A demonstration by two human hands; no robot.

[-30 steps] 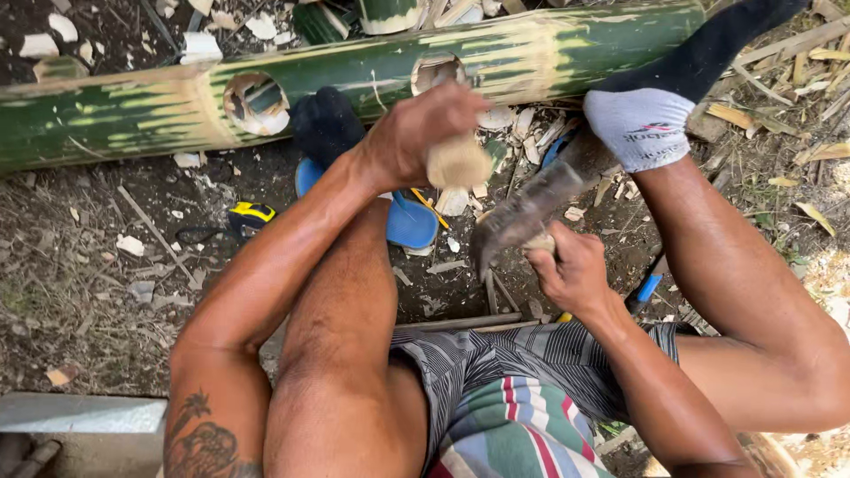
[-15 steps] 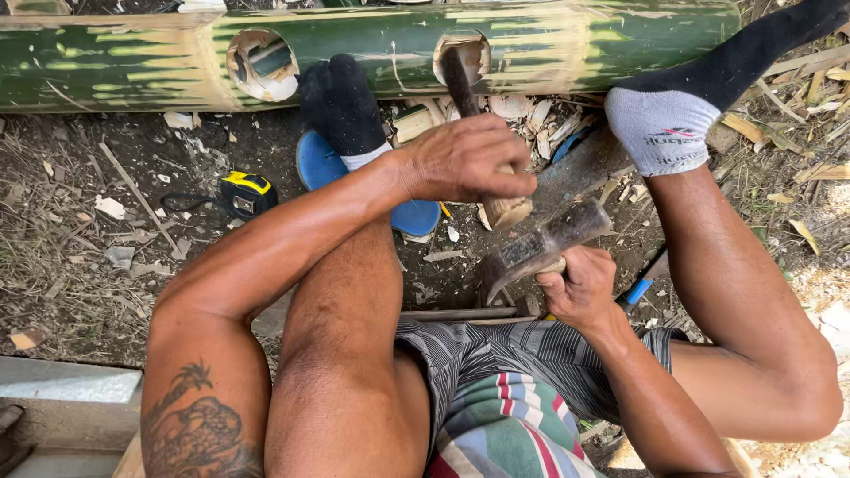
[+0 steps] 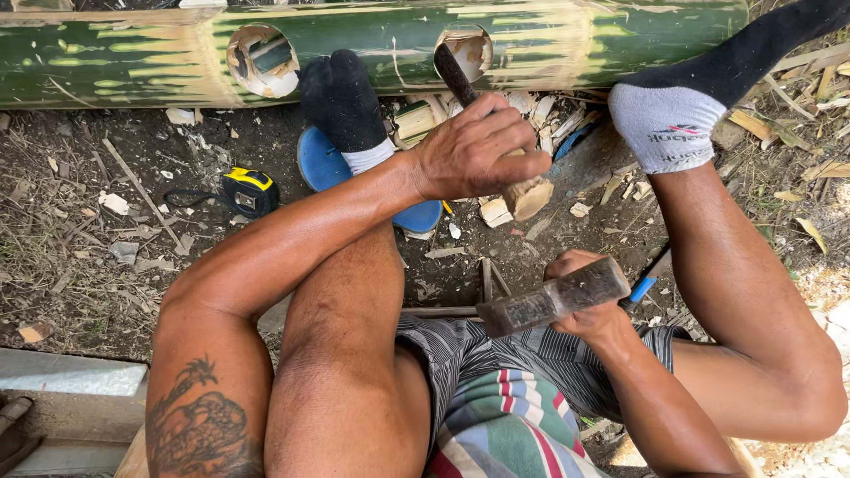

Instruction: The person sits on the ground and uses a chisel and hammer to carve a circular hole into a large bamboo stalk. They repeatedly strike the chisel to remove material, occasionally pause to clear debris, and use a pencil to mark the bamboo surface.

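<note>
Left hand (image 3: 474, 146) fingers wrapped around chisel (image 3: 496, 133), blade tip in bamboo (image 3: 549, 44) hole. Right hand (image 3: 584, 305) grips hammer (image 3: 553, 296).

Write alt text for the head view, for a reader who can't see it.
A seated person's left hand holds a wooden-handled chisel at a round hole in a green bamboo pole, while the right hand grips a hammer raised above the lap. Socked feet brace the pole; a yellow tape measure lies on the chip-strewn dirt.
</note>
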